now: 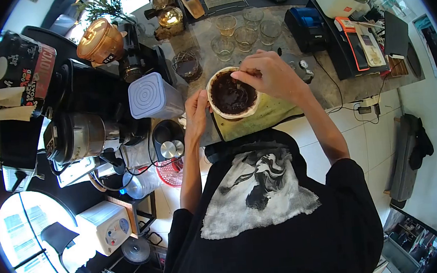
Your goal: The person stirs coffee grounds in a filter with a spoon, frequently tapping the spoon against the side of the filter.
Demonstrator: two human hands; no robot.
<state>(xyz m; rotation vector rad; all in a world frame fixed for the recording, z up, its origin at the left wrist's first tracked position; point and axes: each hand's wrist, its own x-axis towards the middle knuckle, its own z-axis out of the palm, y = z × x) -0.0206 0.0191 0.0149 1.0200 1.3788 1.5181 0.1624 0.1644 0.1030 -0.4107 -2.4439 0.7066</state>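
A round white vessel (211, 92), lined with what looks like a paper coffee filter, holds dark wet coffee grounds (233, 94). It sits at the counter's front edge, by a green cloth (258, 118). My left hand (196, 110) grips the vessel's left rim between thumb and fingers. Over its upper right side is my right hand (267, 75), fingers pinched together above the grounds; what they hold, if anything, is too small to make out. Just beyond stands a glass vessel (187, 66) with dark liquid. Several clear glasses (246, 38) are grouped behind my right hand.
A lidded plastic container (153, 96) stands left of my left hand, near a grinder with an amber hopper (100, 42). A black and blue printer (306, 27) is on the right, with cables (336, 87) trailing off the counter (329, 93). A water bottle (142, 183) is below left.
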